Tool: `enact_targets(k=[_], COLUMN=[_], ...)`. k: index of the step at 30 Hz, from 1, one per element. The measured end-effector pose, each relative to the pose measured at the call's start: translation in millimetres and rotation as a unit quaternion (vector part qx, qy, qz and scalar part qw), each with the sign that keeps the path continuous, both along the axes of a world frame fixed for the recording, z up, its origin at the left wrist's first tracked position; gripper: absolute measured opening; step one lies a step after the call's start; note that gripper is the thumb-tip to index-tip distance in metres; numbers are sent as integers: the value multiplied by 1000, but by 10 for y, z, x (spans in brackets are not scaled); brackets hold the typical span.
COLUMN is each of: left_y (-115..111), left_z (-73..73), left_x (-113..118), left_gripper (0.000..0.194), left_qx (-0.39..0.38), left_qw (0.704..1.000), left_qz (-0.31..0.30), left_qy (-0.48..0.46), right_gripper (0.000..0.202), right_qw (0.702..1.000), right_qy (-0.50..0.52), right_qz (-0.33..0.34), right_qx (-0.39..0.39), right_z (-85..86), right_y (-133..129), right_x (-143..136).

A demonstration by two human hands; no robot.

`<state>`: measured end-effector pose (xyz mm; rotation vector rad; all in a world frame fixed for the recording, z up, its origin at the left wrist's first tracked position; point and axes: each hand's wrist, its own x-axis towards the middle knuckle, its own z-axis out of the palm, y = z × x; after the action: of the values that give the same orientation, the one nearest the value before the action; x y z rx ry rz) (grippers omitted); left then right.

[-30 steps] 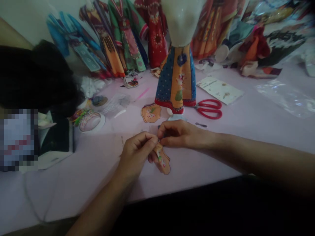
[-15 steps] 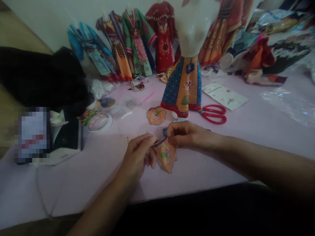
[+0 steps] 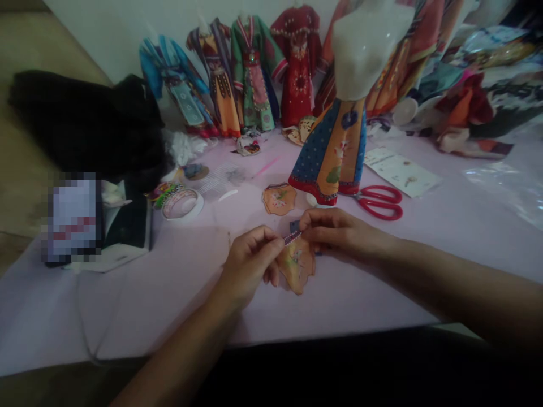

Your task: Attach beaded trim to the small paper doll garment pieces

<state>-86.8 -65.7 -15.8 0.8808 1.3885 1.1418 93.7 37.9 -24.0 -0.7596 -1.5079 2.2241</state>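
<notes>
An orange fabric piece (image 3: 300,263) with a flower print and a dark trim edged with pale dots hangs between my two hands. My left hand (image 3: 254,254) pinches the trim's left end, while my right hand (image 3: 328,229) pinches its right end. Behind them a similar orange piece (image 3: 279,199) lies flat on the table. A small blue scrap (image 3: 294,226) shows beside my right fingertips. Just beyond stands a white mannequin torso (image 3: 360,53) wearing a blue and orange skirt (image 3: 333,150) with a red hem.
Red-handled scissors (image 3: 382,202) lie right of the skirt, near a white card (image 3: 403,172). Several small dressed mannequins line the wall. To the left are a tape roll (image 3: 183,204), a blurred-out screen (image 3: 74,217) and a black cloth (image 3: 89,124).
The whole view has shifted, so the table items appear further right. Both hands still hold the trimmed piece, whose lower part now looks more folded.
</notes>
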Motion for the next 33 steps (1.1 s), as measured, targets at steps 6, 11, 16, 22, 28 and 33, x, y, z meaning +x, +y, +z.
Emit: enact_targets(k=[6, 11, 16, 22, 28, 33], left_y=[7, 10, 13, 15, 18, 10], left_z=[-14, -30, -7, -6, -17, -27], left_x=[-9, -10, -1, -22, -22, -21], left_gripper=[24, 25, 24, 27, 29, 28], left_qx=[8, 13, 3, 9, 4, 1], left_qw=[1000, 999, 1000, 1000, 1000, 1000], left_qz=[-21, -44, -16, -1, 3, -10], left_qy=[6, 1, 11, 12, 9, 11], right_gripper=[18, 26, 31, 33, 30, 38], right_qw=[999, 998, 998, 999, 999, 998], right_qy=[29, 50, 51, 49, 48, 51], right_qz=[15, 22, 10, 5, -11, 16], right_qx=[3, 22, 19, 2, -2, 14], right_z=[-16, -55, -44, -17, -28, -11], right_y=[18, 24, 16, 20, 21, 20], right_x=[-5, -7, -7, 0, -8, -12])
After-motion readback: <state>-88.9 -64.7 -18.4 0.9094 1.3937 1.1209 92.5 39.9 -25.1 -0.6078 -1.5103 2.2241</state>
